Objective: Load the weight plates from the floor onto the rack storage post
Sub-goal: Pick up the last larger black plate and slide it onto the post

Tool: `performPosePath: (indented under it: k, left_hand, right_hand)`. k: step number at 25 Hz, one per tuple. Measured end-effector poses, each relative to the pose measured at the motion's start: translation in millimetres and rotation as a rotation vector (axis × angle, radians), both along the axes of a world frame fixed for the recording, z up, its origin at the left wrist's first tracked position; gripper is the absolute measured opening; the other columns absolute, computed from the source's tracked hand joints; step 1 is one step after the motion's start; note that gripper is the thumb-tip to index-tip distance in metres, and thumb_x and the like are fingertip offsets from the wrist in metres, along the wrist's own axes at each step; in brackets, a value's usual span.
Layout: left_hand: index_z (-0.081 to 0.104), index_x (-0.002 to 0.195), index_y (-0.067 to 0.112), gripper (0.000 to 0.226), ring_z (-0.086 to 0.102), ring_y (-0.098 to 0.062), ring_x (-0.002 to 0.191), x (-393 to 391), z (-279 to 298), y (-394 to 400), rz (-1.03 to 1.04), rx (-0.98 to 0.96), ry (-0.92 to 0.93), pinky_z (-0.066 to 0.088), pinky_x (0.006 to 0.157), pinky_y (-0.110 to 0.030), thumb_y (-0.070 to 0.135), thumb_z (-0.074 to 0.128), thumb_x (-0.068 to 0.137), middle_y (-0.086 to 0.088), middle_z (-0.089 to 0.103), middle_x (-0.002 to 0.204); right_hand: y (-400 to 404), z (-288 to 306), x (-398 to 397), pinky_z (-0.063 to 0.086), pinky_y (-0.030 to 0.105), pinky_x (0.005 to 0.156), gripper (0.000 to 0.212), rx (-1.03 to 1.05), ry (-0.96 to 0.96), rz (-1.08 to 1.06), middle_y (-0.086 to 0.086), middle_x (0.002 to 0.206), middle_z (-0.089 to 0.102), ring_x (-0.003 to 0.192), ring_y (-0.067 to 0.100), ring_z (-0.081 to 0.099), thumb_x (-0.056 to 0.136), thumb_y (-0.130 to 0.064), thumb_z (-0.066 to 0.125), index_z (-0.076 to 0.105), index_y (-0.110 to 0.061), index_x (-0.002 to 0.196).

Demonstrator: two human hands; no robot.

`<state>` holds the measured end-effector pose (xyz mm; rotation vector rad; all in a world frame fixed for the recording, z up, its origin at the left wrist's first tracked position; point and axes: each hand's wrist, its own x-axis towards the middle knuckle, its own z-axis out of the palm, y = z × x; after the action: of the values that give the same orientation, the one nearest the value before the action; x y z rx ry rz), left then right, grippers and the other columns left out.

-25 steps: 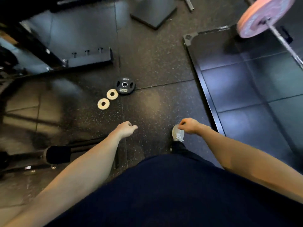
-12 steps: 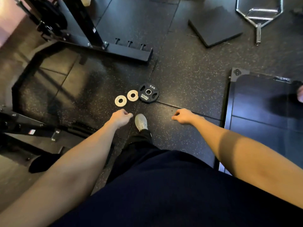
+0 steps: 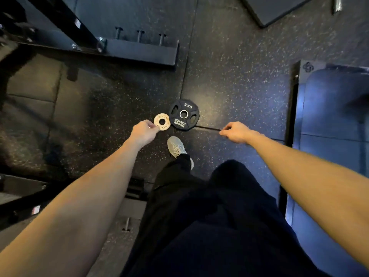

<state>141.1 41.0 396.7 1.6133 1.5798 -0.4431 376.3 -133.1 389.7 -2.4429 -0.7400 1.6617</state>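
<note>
Black 5 kg weight plate (image 3: 184, 114) lies flat on the speckled rubber floor (image 3: 235, 80), a small pale plate (image 3: 162, 121) touching its left edge. Left hand (image 3: 144, 132) hangs over the pale plate's near-left rim, fingers curled; contact cannot be confirmed. Right hand (image 3: 236, 132) hangs loosely curled, holding nothing, right of the black plate. Grey shoe (image 3: 175, 146) stands just below both plates. Rack base (image 3: 139, 51) lies beyond.

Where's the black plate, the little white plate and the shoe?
Black plate (image 3: 184, 114): head view, on its metal centre ring.
White plate (image 3: 165, 125): head view, on its pale face right of the hole.
Shoe (image 3: 175, 146): head view, on the laces, mid-upper.
</note>
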Motion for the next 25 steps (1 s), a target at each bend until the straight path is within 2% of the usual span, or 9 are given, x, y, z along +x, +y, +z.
performPosePath:
  k: [3, 6, 8, 11, 13, 15, 18, 22, 25]
  left_hand:
    - [0.061, 0.116, 0.016, 0.031, 0.058, -0.021, 0.098, 21.7, -53.3, 49.2, -0.069, -0.054, 0.048, 0.047, 0.090, -0.033, 0.034, 0.056, 0.092, -0.003, 0.058, 0.103]
    - [0.060, 0.117, 0.017, 0.032, 0.060, -0.025, 0.103, 46.8, -139.3, 89.3, -0.114, -0.089, 0.113, 0.050, 0.095, -0.037, 0.035, 0.056, 0.091, -0.008, 0.062, 0.113]
    - [0.059, 0.118, 0.017, 0.032, 0.059, -0.026, 0.103, 59.8, -205.4, 109.9, -0.130, -0.100, 0.147, 0.049, 0.093, -0.036, 0.035, 0.055, 0.091, -0.007, 0.061, 0.113]
    - [0.056, 0.120, 0.019, 0.033, 0.056, -0.025, 0.104, 70.4, -306.8, 128.5, -0.134, -0.127, 0.167, 0.045, 0.091, -0.035, 0.036, 0.054, 0.091, -0.006, 0.060, 0.116]
    - [0.053, 0.125, 0.019, 0.037, 0.057, -0.026, 0.109, 76.9, -384.2, 137.7, -0.132, -0.143, 0.175, 0.044, 0.094, -0.036, 0.036, 0.054, 0.092, -0.007, 0.060, 0.119]
    - [0.048, 0.131, 0.018, 0.044, 0.058, -0.029, 0.107, 83.7, -456.9, 146.4, -0.130, -0.142, 0.185, 0.046, 0.088, -0.035, 0.036, 0.054, 0.091, -0.011, 0.061, 0.119]
    - [0.035, 0.141, 0.015, 0.054, 0.057, -0.030, 0.111, 94.8, -551.9, 162.6, -0.187, -0.120, 0.162, 0.044, 0.088, -0.037, 0.036, 0.051, 0.093, -0.013, 0.059, 0.124]
    - [0.023, 0.145, 0.012, 0.064, 0.045, -0.033, 0.126, 110.2, -637.8, 176.9, -0.253, -0.081, 0.130, 0.038, 0.105, -0.044, 0.038, 0.050, 0.093, -0.016, 0.045, 0.139]
    - [0.023, 0.139, 0.011, 0.061, 0.048, -0.039, 0.121, 119.4, -669.8, 184.4, -0.435, -0.012, 0.136, 0.039, 0.098, -0.048, 0.041, 0.051, 0.094, -0.018, 0.047, 0.131]
  right_hand:
    - [49.9, -52.3, 22.0, 0.048, 0.036, 0.077, 0.033, -0.054, 0.001, -0.059, 0.015, 0.112, 0.062, 0.093, 0.029, 0.057, 0.091, -0.033, 0.058, 0.059, -0.007, 0.112]
    - [93.5, -135.1, 39.9, 0.045, 0.034, 0.078, 0.034, -0.101, -0.006, -0.095, 0.015, 0.110, 0.063, 0.094, 0.029, 0.057, 0.091, -0.031, 0.055, 0.061, -0.005, 0.112]
    - [116.6, -201.5, 46.2, 0.043, 0.034, 0.082, 0.031, -0.131, 0.016, -0.106, 0.012, 0.112, 0.061, 0.100, 0.028, 0.056, 0.091, -0.029, 0.055, 0.060, -0.007, 0.113]
    - [139.3, -303.8, 50.0, 0.043, 0.034, 0.088, 0.039, -0.179, 0.003, -0.123, 0.014, 0.124, 0.057, 0.113, 0.031, 0.054, 0.092, -0.032, 0.055, 0.054, -0.009, 0.123]
    - [149.0, -381.5, 50.1, 0.044, 0.035, 0.093, 0.045, -0.214, -0.031, -0.117, 0.014, 0.128, 0.056, 0.116, 0.034, 0.053, 0.091, -0.037, 0.053, 0.050, -0.010, 0.127]
    - [153.1, -456.3, 49.3, 0.045, 0.041, 0.096, 0.052, -0.274, -0.057, -0.086, 0.015, 0.128, 0.056, 0.115, 0.036, 0.054, 0.090, -0.044, 0.050, 0.044, -0.011, 0.129]
    - [157.4, -550.0, 46.3, 0.043, 0.034, 0.087, 0.058, -0.320, -0.080, -0.136, 0.017, 0.131, 0.053, 0.116, 0.037, 0.053, 0.092, -0.045, 0.049, 0.035, -0.009, 0.135]
    - [165.7, -632.8, 34.0, 0.043, 0.040, 0.085, 0.064, -0.291, -0.095, -0.262, 0.020, 0.129, 0.052, 0.113, 0.039, 0.054, 0.091, -0.049, 0.050, 0.028, -0.008, 0.135]
    - [174.0, -671.0, 26.6, 0.048, 0.040, 0.077, 0.052, -0.254, -0.114, -0.344, 0.019, 0.115, 0.057, 0.096, 0.039, 0.061, 0.092, -0.043, 0.048, 0.027, -0.010, 0.125]
